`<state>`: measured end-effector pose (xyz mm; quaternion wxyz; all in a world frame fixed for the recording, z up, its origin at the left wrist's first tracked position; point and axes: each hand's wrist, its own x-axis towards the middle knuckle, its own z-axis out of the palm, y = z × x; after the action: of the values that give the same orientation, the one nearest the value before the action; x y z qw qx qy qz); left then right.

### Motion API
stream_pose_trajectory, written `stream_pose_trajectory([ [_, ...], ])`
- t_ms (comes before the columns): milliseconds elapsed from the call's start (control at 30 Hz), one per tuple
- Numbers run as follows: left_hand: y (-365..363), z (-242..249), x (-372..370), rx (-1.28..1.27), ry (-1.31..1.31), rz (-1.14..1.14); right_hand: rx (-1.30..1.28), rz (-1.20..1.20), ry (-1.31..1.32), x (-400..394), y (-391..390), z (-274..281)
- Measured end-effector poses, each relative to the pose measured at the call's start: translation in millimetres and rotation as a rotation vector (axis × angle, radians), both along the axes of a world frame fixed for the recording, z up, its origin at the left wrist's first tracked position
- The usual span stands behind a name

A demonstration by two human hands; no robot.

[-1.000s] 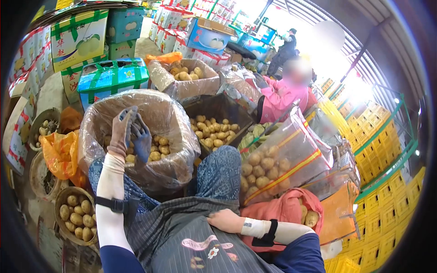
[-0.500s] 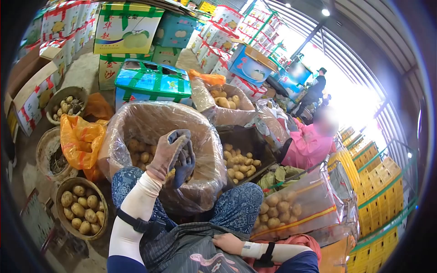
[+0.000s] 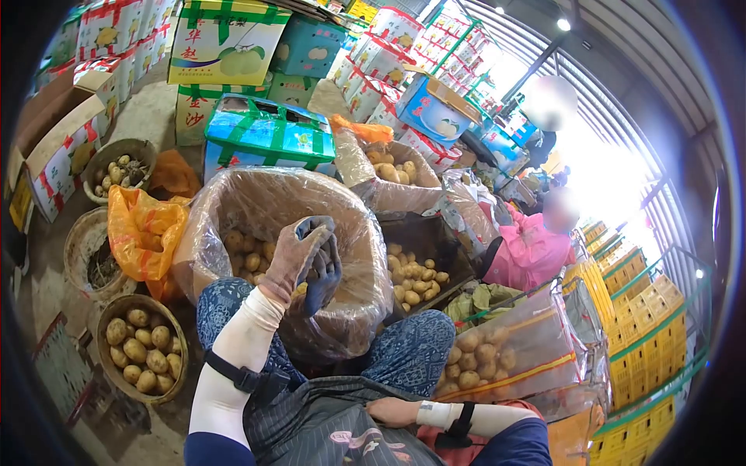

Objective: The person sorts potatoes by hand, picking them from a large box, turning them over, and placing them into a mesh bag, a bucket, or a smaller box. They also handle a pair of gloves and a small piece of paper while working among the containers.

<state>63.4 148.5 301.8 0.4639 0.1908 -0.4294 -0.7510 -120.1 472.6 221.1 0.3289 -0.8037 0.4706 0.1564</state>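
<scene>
My left hand [image 3: 289, 260], in a dusty pinkish-grey glove, is raised over the near rim of a plastic-lined carton [image 3: 365, 233]. Its fingers are curled closed around what looks like a loose blue-grey glove [image 3: 322, 279]. Potatoes [image 3: 247, 252] lie inside the carton, beyond this hand and to its left. My bare right hand [image 3: 392, 412] rests low on my dark striped apron [image 3: 311, 412], holding nothing that I can see. Its fingers lie against the cloth, and their tips are partly hidden.
A basket of potatoes [image 3: 181, 365] stands at left, near an orange mesh bag [image 3: 144, 241]. Right of the carton are a dark crate [image 3: 447, 252] and a clear bag of potatoes [image 3: 536, 342]. A person in pink [image 3: 528, 252] sits beyond. Yellow crates [image 3: 645, 334] line the right.
The view has shifted slightly, so most things sit a little further right. Both hands keep nearly the same pose. A person in the background has moved and looks larger.
</scene>
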Motion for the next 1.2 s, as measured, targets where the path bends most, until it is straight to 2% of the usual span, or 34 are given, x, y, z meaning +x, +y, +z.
stream_pose_trajectory([
  [67, -1, 0, 1, 0.004, -0.008, -0.003, 0.036, -0.097, -0.275, -6, 3, 3],
  [133, -2, 2, 4, 0.053, 0.0, -0.036, 0.025, -0.104, -0.257, -8, 9, 8],
  [200, -1, 3, 2, 0.041, 0.019, 0.008, -0.024, -0.059, -0.057, -5, 18, 9],
  [233, 1, 8, 5, 0.045, 0.018, -0.006, -0.025, -0.074, -0.064, 3, 18, 19],
  [300, -1, 2, 4, 0.045, 0.012, -0.029, 0.066, -0.208, 0.17, 23, 6, 54],
  [400, -2, -1, 0, 0.043, 0.003, 0.02, -0.111, -0.225, 0.01, 20, 2, 78],
  [467, -2, -2, -2, 0.03, -0.025, 0.059, -0.12, -0.268, -0.075, 13, 0, 90],
  [533, 5, 13, 8, 0.031, -0.085, 0.038, 0.039, -0.266, -0.189, -2, -5, 106],
  [600, 2, 8, 5, 0.018, -0.06, 0.076, -0.02, -0.315, -0.357, -15, -9, 136],
  [667, 0, 4, 5, -0.025, -0.054, 0.112, -0.179, -0.269, -0.161, -40, -19, 189],
  [733, -2, 1, 5, -0.029, -0.066, 0.126, -0.474, -0.446, -0.071, -76, -23, 227],
  [767, -2, 0, 4, -0.031, -0.067, 0.145, -0.477, -0.95, -0.379, -90, -24, 233],
  [833, 0, 3, 2, -0.068, -0.107, 0.199, -0.868, -1.287, -0.603, -133, -53, 228],
  [867, -1, 3, 1, -0.075, -0.12, 0.192, -0.987, -1.418, -0.86, -168, -70, 208],
  [900, -1, 2, 2, -0.07, -0.134, 0.231, -1.012, -1.564, -1.108, -189, -90, 193],
  [1000, 6, 6, 6, -0.104, -0.158, 0.237, -0.703, -1.656, -1.513, -289, -136, 124],
  [1067, 8, 4, 7, -0.215, -0.306, 0.381, -0.668, -1.872, -1.573, -330, -162, 88],
  [1100, 10, 6, 12, -0.246, -0.371, 0.355, -0.67, -1.925, -1.523, -343, -171, 76],
  [1133, 24, 30, 10, -0.253, -0.414, 0.32, -0.684, -1.979, -1.471, -355, -178, 65],
  [1200, 9, 2, 13, -0.512, -0.549, 0.389, -0.715, -2.041, -1.501, -380, -189, 48],
])
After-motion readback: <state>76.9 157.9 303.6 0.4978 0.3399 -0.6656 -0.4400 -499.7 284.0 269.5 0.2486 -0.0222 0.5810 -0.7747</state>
